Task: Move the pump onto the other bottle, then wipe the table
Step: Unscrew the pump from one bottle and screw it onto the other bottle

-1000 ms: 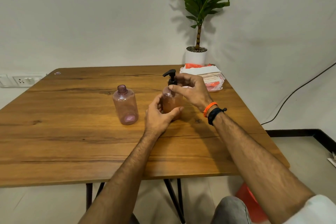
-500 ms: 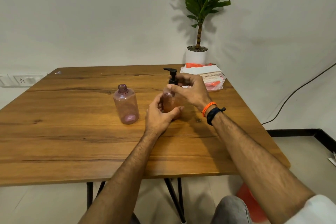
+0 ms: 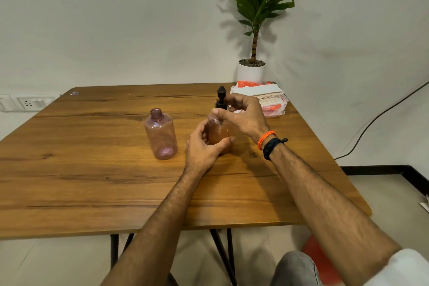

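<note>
Left hand [image 3: 204, 147]: curled around the lower body of the pump bottle [image 3: 218, 133], which stands on the table [image 3: 92, 181].
Right hand [image 3: 243, 115]: fingers pinch the black pump [image 3: 221, 97] collar at the neck.
Open bottle [image 3: 160, 137]: upright, at 9 o'clock of the held bottle, near.
Cloth pile [image 3: 267, 100]: at 1 o'clock, far edge.

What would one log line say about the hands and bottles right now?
step: unscrewing pump | left hand: holds pump bottle | right hand: grips black pump | open bottle: upright, untouched | table: not wiped
</note>
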A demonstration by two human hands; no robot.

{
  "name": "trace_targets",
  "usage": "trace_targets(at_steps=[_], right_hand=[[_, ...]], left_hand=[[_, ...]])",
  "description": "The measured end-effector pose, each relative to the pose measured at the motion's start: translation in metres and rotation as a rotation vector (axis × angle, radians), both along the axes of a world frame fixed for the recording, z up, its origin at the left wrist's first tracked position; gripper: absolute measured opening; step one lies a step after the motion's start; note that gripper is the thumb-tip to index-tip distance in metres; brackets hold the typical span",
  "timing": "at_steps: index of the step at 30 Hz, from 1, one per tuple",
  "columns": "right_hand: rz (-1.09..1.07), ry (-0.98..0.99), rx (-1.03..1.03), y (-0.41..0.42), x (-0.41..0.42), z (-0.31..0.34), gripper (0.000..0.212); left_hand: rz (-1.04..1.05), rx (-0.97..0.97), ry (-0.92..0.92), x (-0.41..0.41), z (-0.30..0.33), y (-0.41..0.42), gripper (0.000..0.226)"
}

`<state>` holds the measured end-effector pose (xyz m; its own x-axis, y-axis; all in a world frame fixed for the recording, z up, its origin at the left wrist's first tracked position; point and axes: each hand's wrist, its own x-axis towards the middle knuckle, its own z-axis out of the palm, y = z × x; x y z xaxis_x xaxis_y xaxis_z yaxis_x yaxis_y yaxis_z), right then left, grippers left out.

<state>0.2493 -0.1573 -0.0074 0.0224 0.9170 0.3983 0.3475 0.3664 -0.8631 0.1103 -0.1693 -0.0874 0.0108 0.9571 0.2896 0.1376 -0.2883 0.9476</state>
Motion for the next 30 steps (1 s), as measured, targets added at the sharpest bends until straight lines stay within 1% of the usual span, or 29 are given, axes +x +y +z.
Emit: trace_targets(at_steps=[3, 8, 13, 19, 22, 24, 27, 30], right_hand=[[0.018, 0.018, 0.006, 0.0, 0.0, 0.001, 0.035], [-0.026, 0.016, -0.022, 0.002, 0.0, 0.003, 0.042], [-0.08, 0.031, -0.019, 0.002, -0.005, 0.001, 0.042], [-0.18, 0.019, 0.045, -0.003, -0.014, -0.002, 0.041], [-0.243, 0.02, 0.058, -0.004, -0.02, -0.004, 0.04], [-0.29, 0.011, 0.068, -0.005, -0.024, -0.006, 0.039], [-0.327, 0.004, 0.072, -0.007, -0.027, -0.006, 0.039], [-0.311, 0.028, 0.044, -0.01, -0.027, -0.004, 0.04]], left_hand=[[0.006, -0.011, -0.01, 0.0, -0.001, 0.002, 0.081], [0.025, -0.011, 0.005, 0.0, -0.002, 0.002, 0.084], [0.04, 0.004, 0.018, 0.001, 0.002, -0.001, 0.084], [0.099, 0.028, 0.068, 0.004, 0.005, -0.006, 0.082], [0.135, 0.047, 0.084, 0.006, 0.004, -0.007, 0.068], [0.156, 0.055, 0.096, 0.006, 0.003, -0.008, 0.063], [0.163, 0.055, 0.111, 0.006, 0.003, -0.008, 0.066], [0.143, 0.029, 0.099, 0.006, 0.005, -0.008, 0.068]])
